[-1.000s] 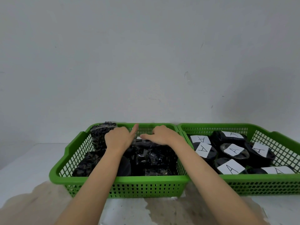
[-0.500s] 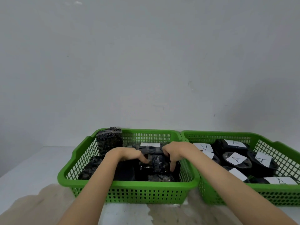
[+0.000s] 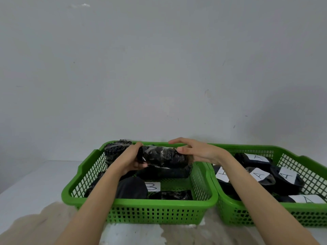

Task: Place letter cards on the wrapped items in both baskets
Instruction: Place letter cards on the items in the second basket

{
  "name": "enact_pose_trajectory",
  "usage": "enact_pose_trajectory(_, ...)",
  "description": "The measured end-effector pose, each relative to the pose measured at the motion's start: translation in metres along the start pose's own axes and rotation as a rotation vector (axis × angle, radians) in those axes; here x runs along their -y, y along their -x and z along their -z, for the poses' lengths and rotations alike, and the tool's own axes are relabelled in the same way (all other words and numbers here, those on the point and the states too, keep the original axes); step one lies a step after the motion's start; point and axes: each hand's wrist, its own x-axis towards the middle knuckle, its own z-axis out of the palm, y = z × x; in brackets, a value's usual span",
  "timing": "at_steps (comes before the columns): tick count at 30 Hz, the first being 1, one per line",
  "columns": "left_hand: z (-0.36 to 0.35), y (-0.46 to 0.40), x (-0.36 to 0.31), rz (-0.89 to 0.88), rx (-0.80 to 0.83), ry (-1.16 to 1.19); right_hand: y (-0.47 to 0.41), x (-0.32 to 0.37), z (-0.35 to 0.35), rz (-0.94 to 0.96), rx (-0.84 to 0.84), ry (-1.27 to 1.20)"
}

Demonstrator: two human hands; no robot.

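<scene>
Left hand (image 3: 130, 160) fingers clamp the bundle (image 3: 162, 157) at its left end; right hand (image 3: 200, 151) fingers pinch the right. Bundle, earlier down in the basket (image 3: 141, 202), is now raised.

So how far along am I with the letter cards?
Done, it seems: the right basket, with five A cards on its wrapped items. In hand: your left hand and right hand hold a wrapped bundle above the left basket. Left: that basket shows one B card; its other items are bare.
</scene>
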Motion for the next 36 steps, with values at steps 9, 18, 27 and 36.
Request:
enact_pose_trajectory(9, 0.005, -0.008, -0.002, -0.136, -0.095, 0.067, -0.011, -0.009, -0.004, -0.023, -0.02, -0.62)
enact_pose_trajectory(18, 0.003, -0.005, 0.002, -0.231, -0.073, -0.043, -0.02, -0.018, -0.007, -0.135, -0.309, -0.62)
enact_pose_trajectory(27, 0.005, -0.01, 0.011, -0.227, -0.301, -0.693, -0.013, -0.023, -0.01, -0.108, -0.181, 0.549)
enact_pose_trajectory(36, -0.001, -0.004, 0.01, -0.184, -0.031, -0.939, -0.016, -0.014, -0.022, -0.288, 0.01, 0.957)
